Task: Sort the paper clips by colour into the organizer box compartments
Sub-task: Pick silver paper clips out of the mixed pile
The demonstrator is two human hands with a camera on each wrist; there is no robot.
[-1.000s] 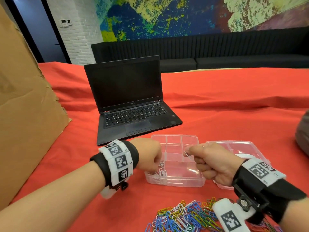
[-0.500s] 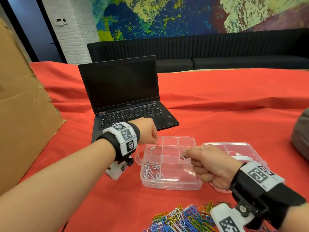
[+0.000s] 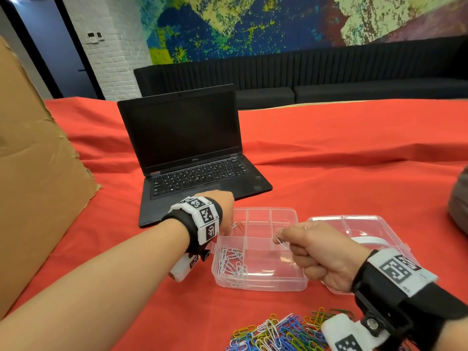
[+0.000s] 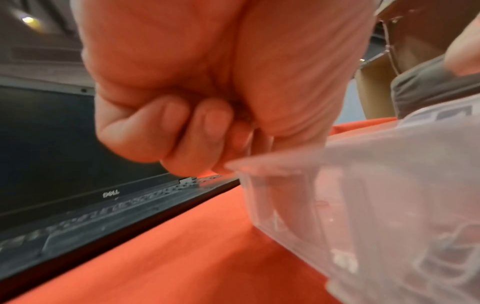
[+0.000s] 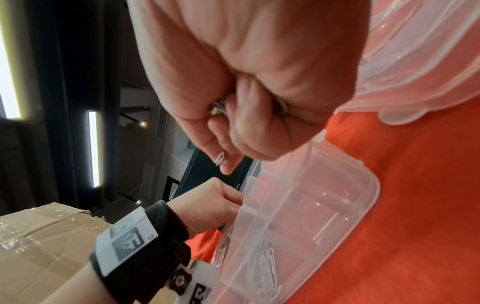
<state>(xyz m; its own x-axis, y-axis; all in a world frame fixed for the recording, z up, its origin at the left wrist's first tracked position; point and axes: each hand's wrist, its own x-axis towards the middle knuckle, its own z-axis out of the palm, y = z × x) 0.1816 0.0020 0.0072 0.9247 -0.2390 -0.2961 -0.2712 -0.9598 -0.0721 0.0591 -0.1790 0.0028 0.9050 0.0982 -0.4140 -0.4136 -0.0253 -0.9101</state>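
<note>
Under both hands a clear organizer box (image 3: 260,279) sits open on the red cloth (image 3: 342,168), its lid (image 3: 354,224) lying flat beyond the right wrist; the left hand (image 3: 222,206) hovers at the box's far left corner, fingers curled, with a red clip (image 3: 239,224) at its fingertips, though whether they pinch it I cannot tell; the right hand (image 3: 321,257) is fisted over the middle compartments, thumb and forefinger pinching a white clip (image 3: 280,241); white clips (image 3: 231,262) lie in the compartment just below the left hand; a mixed pile of coloured clips (image 3: 278,333) lies on the cloth nearer the person than the right wrist; an open laptop (image 3: 187,153) stands just beyond the left hand; brown cardboard (image 3: 33,173) rises further left of it.
</note>
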